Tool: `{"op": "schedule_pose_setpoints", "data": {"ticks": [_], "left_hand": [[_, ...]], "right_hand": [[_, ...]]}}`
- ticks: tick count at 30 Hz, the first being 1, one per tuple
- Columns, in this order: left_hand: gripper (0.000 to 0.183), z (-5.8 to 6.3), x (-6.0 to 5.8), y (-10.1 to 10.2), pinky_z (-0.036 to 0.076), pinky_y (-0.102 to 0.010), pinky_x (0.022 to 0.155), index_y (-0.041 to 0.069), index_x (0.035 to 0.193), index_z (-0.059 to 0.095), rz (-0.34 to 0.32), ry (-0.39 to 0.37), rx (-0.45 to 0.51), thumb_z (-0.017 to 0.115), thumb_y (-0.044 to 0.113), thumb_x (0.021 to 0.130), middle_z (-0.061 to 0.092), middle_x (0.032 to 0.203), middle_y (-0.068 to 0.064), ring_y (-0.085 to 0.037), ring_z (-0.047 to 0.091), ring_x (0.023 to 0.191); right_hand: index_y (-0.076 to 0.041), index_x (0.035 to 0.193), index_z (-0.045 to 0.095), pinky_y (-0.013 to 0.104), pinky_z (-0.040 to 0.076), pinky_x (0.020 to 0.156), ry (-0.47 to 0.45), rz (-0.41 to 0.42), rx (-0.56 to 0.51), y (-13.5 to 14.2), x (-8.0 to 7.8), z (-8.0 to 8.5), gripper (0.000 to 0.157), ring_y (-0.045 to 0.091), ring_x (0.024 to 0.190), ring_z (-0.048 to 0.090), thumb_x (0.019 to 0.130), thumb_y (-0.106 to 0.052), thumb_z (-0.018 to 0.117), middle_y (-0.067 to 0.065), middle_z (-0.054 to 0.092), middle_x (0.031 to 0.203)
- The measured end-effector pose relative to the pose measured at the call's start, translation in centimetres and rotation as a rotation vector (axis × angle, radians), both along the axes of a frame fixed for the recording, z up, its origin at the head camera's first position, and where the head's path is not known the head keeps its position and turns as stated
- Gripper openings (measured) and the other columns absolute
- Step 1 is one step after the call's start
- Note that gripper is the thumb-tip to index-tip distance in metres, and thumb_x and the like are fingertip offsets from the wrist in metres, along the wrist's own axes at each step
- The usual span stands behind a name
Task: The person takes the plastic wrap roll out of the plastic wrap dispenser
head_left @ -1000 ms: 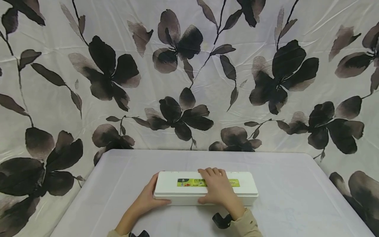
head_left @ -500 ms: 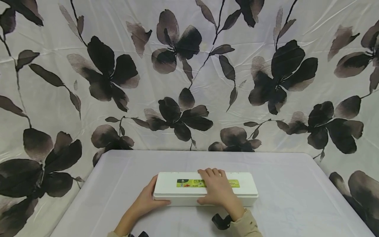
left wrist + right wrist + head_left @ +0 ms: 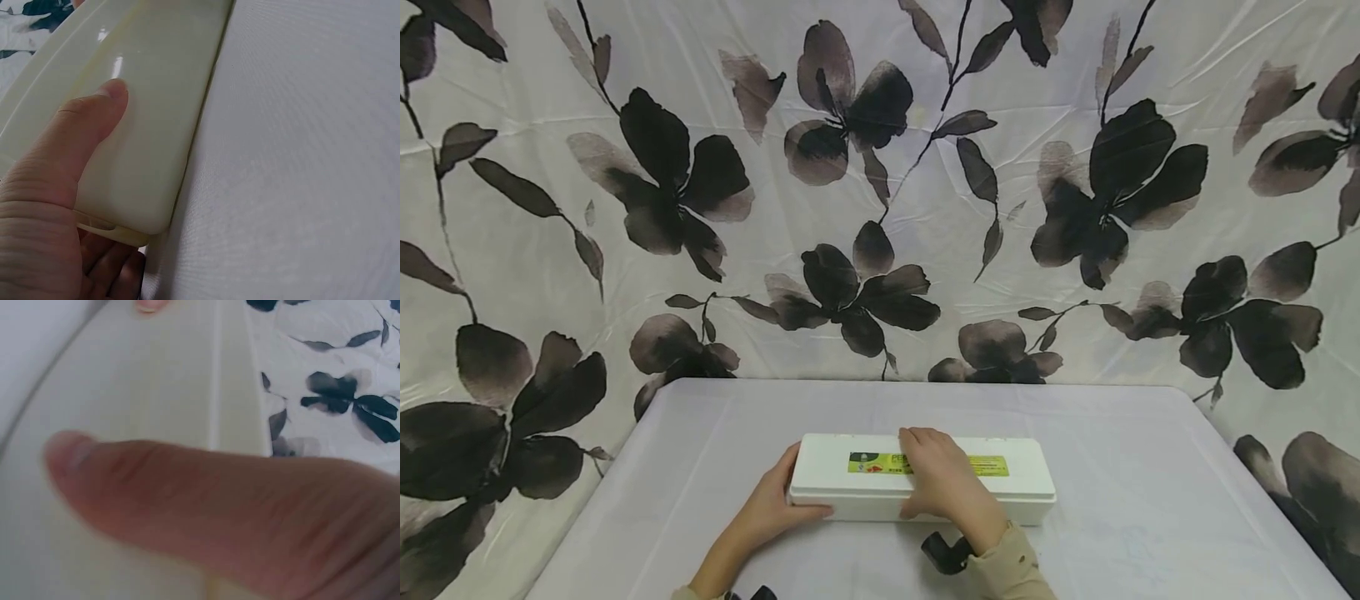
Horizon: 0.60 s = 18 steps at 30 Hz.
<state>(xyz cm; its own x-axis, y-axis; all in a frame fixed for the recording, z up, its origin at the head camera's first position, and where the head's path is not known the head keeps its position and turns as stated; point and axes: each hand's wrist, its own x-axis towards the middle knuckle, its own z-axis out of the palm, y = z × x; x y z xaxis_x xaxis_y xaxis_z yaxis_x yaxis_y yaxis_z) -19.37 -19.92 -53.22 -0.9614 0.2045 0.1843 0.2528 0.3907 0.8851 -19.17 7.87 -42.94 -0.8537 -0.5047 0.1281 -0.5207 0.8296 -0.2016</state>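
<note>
A long white plastic cling film box (image 3: 827,483) lies lengthwise on the table, its lid down and a yellow-green label (image 3: 868,462) along the top. My left hand (image 3: 771,498) grips its left end; in the left wrist view the thumb (image 3: 94,128) lies on the front wall and the fingers curl behind the end. Across the middle of the lid, partly covering the label, my right hand (image 3: 946,482) holds the box with fingers reaching the back edge. Its thumb (image 3: 156,481) presses the front wall in the right wrist view.
White cloth covers the table (image 3: 1150,492), whose back edge meets a hanging curtain (image 3: 985,50) with dark flowers. A black wrist mount (image 3: 947,554) shows by the right sleeve (image 3: 1011,567), another (image 3: 763,592) at the bottom edge by the left wrist.
My right hand and wrist have shifted slightly left and turned on the lid, its fingers now less spread in view. The box and my left hand stay in place.
</note>
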Motion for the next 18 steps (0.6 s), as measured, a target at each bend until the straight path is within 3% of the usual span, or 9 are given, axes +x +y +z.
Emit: {"op": "schedule_pose_setpoints", "data": {"ticks": [9, 18], "left_hand": [[0.107, 0.15, 0.02, 0.13, 0.034, -0.053, 0.108, 0.022, 0.148, 0.038, -0.015, -0.006, 0.008, 0.096, 0.036, 0.059, 0.054, 0.142, 0.002, -0.022, 0.050, 0.130], [0.106, 0.49, 0.19, 0.11, 0.034, -0.054, 0.108, 0.019, 0.149, 0.038, -0.002, 0.010, -0.011, 0.095, 0.035, 0.061, 0.054, 0.143, 0.001, -0.023, 0.050, 0.131]], "right_hand": [[-0.005, 0.108, 0.065, 0.041, 0.052, 0.087, -0.014, -0.059, -0.010, -0.48, -0.33, 0.39, 0.072, 0.025, 0.099, 0.064, 0.046, -0.024, 0.096, 0.006, 0.068, 0.104], [-0.005, 0.116, 0.065, 0.041, 0.053, 0.083, 0.011, -0.023, -0.016, -0.06, -0.82, -0.04, 0.078, 0.025, 0.099, 0.065, 0.047, -0.028, 0.094, 0.007, 0.069, 0.109]]}}
